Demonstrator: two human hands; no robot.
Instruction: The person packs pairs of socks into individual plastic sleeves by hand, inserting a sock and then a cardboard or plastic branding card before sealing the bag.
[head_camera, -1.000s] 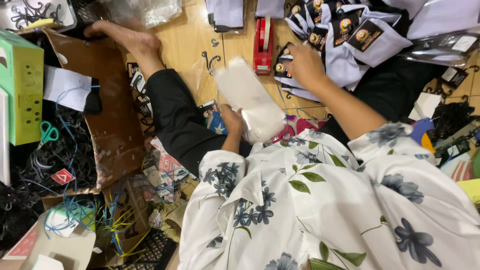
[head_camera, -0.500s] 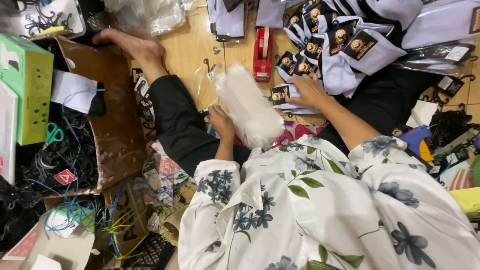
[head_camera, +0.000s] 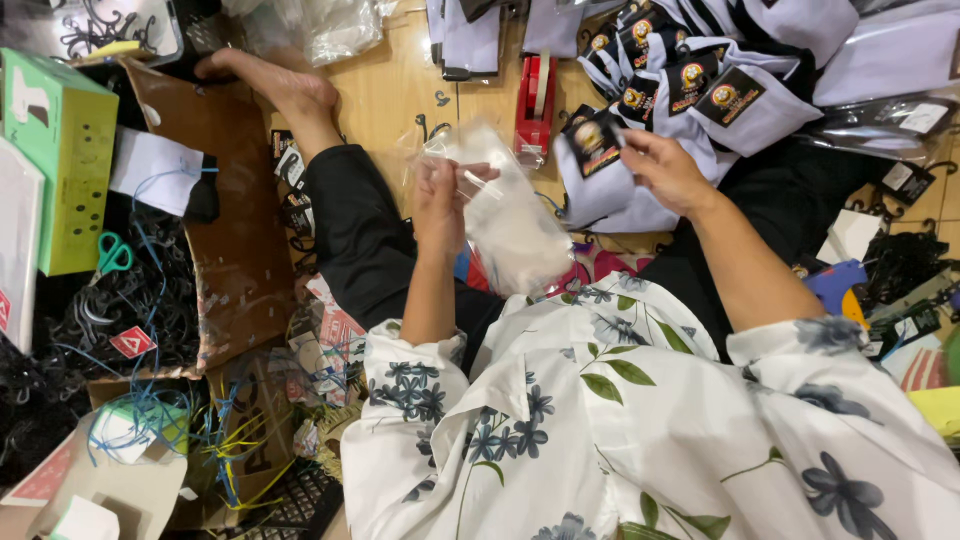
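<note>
- A green box stands at the far left, green-handled scissors just beside it among black hangers.
- The left hand pinches the open edge of a clear plastic bag, fingers closed on the film above the lap.
- A red tape dispenser sits on the wooden floor behind the bag.
- The right hand grips a folded pair of white socks with a black label, held just right of the bag.
</note>
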